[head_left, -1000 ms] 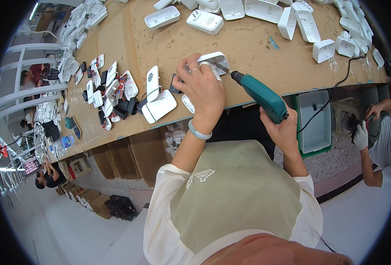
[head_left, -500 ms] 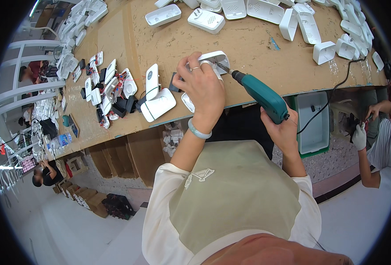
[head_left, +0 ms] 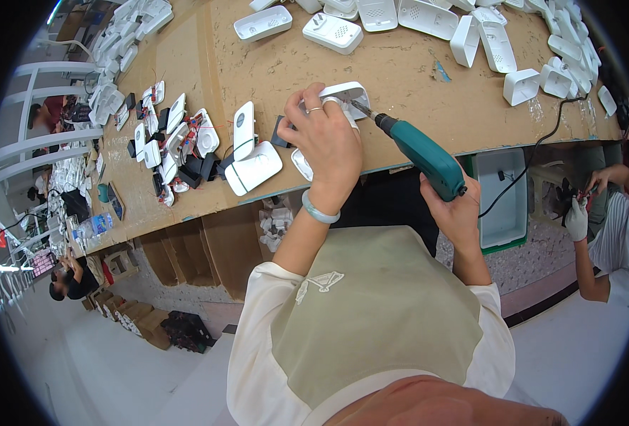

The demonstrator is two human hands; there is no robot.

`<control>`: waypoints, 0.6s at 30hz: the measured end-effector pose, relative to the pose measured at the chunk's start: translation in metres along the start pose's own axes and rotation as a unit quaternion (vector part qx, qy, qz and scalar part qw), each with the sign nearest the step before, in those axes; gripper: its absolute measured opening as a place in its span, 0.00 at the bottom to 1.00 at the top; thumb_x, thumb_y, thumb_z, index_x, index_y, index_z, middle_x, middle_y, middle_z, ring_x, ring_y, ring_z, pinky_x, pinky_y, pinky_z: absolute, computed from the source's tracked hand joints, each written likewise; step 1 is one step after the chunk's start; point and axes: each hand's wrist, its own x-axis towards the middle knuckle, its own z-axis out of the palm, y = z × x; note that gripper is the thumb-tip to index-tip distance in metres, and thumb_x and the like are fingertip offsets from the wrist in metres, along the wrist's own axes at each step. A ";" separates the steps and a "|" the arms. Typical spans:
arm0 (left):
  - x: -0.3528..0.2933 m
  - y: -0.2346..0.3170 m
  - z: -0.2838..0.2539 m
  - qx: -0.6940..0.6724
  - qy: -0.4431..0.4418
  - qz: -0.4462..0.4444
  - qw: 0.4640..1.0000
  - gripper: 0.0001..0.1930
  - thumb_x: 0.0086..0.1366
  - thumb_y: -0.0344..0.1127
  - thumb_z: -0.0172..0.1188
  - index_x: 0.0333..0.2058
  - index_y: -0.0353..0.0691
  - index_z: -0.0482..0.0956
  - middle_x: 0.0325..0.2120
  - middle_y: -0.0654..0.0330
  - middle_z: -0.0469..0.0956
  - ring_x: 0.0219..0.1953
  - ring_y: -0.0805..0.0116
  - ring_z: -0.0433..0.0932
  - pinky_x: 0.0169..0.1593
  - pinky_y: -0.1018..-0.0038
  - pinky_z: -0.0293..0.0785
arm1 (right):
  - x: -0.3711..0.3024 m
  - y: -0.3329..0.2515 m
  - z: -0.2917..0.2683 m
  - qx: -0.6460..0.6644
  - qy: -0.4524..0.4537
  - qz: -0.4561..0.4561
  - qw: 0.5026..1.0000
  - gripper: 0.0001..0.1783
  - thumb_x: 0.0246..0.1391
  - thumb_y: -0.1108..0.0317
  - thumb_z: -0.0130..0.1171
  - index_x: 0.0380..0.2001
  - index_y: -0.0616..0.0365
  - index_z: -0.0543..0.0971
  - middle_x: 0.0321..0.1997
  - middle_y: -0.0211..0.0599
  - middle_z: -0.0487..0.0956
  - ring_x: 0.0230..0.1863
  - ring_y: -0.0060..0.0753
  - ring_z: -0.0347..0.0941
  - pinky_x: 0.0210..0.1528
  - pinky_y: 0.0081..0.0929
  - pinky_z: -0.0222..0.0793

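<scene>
I have both hands occupied on a single piece. The left hand (head_left: 328, 142) curls over the near-left side of a white housing (head_left: 350, 90), which lies just beyond its fingertips, open side facing me, at the near part of the tabletop (head_left: 399, 89). I judge that this grip braces the shell against twisting, though the fingers hide some of the contact. The right hand (head_left: 456, 206) wraps the rear of a teal power driver (head_left: 426, 155); I can't tell whether a finger presses a switch. The driver slants up and leftward from that hand, its bit (head_left: 363, 108) reaching into the housing, probably so the tip gets inside without the left fingers blocking it.

The left forearm rises nearly straight from the lower edge, wrist bent so the back of the hand faces me. The right forearm comes up more to the side, its elbow out, which seems to suit the tool's angle. A black cord (head_left: 550, 131) runs off to the right of the right hand, clear of the work.

Left of the left hand lie 2 white covers (head_left: 259, 170) and, beyond them, a heap of wired parts (head_left: 179, 142), likely set there for easy reach. White shells (head_left: 333, 34) spread ahead of both hands, leaving working room between. Below the cord, beside the right hand, sits a green-rimmed tray (head_left: 503, 248).
</scene>
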 end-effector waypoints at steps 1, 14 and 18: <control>0.000 0.000 0.000 0.000 -0.001 0.000 1.000 0.09 0.46 0.23 0.62 0.30 0.30 0.82 0.51 0.57 0.74 0.57 0.52 0.64 0.54 0.53 0.54 | -0.001 -0.001 0.000 -0.001 0.007 -0.002 1.000 0.12 0.49 0.78 0.64 0.39 0.64 0.78 0.26 0.41 0.79 0.24 0.32 0.75 0.32 0.23 0.71; 0.000 0.000 -0.003 -0.011 -0.006 0.002 1.000 0.09 0.45 0.22 0.62 0.29 0.30 0.82 0.52 0.55 0.74 0.57 0.52 0.64 0.54 0.54 0.53 | -0.013 0.004 -0.009 0.020 0.045 0.055 0.997 0.10 0.49 0.78 0.66 0.37 0.64 0.80 0.29 0.35 0.81 0.27 0.22 0.76 0.34 0.20 0.71; -0.001 -0.004 -0.002 -0.056 0.013 0.007 0.998 0.10 0.44 0.22 0.61 0.29 0.30 0.82 0.52 0.52 0.74 0.58 0.50 0.65 0.54 0.53 0.54 | -0.011 0.003 -0.008 0.022 0.045 0.048 0.998 0.10 0.50 0.77 0.66 0.38 0.64 0.80 0.29 0.36 0.82 0.27 0.23 0.76 0.34 0.20 0.72</control>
